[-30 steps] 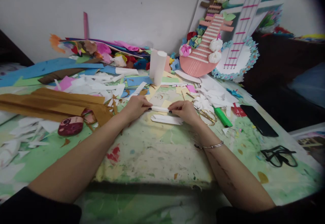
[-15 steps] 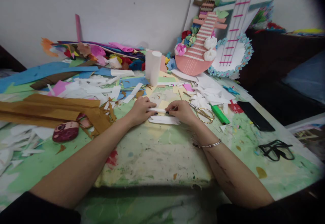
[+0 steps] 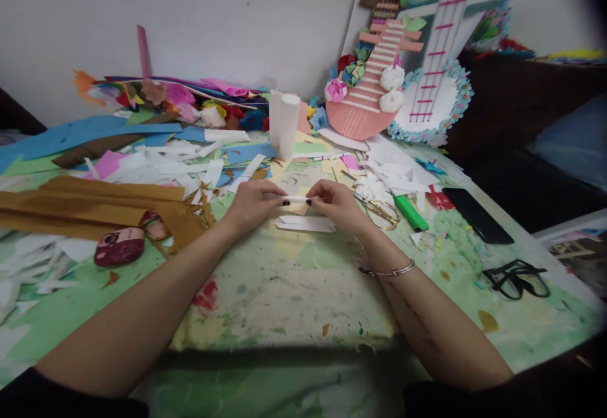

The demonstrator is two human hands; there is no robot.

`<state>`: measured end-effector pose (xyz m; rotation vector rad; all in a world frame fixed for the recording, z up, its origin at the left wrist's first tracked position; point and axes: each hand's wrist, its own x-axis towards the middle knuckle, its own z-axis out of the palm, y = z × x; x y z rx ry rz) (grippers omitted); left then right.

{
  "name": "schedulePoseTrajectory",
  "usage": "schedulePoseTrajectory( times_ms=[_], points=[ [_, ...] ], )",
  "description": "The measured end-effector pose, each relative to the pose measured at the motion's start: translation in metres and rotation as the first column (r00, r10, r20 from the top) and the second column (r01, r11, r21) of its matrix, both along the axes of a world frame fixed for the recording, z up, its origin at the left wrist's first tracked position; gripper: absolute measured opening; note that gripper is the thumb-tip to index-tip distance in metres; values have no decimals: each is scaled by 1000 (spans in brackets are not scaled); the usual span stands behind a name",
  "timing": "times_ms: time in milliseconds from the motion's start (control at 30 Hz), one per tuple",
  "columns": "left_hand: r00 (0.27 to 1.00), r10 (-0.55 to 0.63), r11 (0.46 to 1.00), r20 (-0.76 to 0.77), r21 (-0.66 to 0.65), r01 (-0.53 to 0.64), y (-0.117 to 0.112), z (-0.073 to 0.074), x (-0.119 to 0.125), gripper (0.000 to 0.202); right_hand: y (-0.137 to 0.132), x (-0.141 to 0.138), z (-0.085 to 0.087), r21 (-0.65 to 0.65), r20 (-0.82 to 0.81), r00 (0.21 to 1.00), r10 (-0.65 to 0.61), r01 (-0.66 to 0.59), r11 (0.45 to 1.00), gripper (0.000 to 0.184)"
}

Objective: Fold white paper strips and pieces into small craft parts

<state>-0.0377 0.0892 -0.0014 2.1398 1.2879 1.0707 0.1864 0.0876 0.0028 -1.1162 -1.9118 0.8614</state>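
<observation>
A narrow white paper strip point(image 3: 297, 198) is stretched level between my two hands, just above the table. My left hand point(image 3: 256, 204) pinches its left end between thumb and fingers. At the other end, my right hand point(image 3: 334, 203) grips it the same way, and a bracelet circles that wrist. Nearer to me, below the held strip, a folded white paper piece point(image 3: 306, 224) lies on the tabletop. Gold-handled scissors point(image 3: 383, 214) rest to the right of my right hand, with a white paper flower point(image 3: 372, 187) beside them.
A green tube point(image 3: 410, 213), a black phone point(image 3: 477, 215) and eyeglasses point(image 3: 516, 279) lie on the right. On the left are brown crepe paper point(image 3: 104, 206) and a maroon case point(image 3: 119, 246). A white paper roll point(image 3: 289, 128) stands behind my hands; paper instruments point(image 3: 365, 117) lean against the wall.
The held strip has risen slightly away from the folded white piece and appears thinner. My left hand has shifted a little left, with its fingers now more curled.
</observation>
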Motion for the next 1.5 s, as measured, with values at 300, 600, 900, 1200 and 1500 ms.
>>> schedulePoseTrajectory(
  times_ms=[300, 600, 900, 1200, 1500],
  points=[
    [922, -104, 959, -372, 209, 192, -28, 20, 10, 34, -24, -8, 21, 20, -104, 979, 175, -174, 985, 10],
    [952, -154, 980, -264, -165, 112, -26, 24, 9, 23, -13, 4, 21, -47, -70, 998, 10, -13, 999, 17],
    [907, -27, 991, -420, -129, -30, -11, 15, 0, 21, -7, 22, 23, -222, 400, 910, 107, -18, 975, 8],
    [895, -238, 958, -377, -245, 151, -12, 11, -1, 10, -11, 14, 23, -248, 451, 885, 116, -1, 969, 11],
    [924, -239, 962, -299, -200, 184, -11, 8, -2, 18, -15, 14, 24, -262, 438, 886, 151, -35, 964, 15]
  ],
)
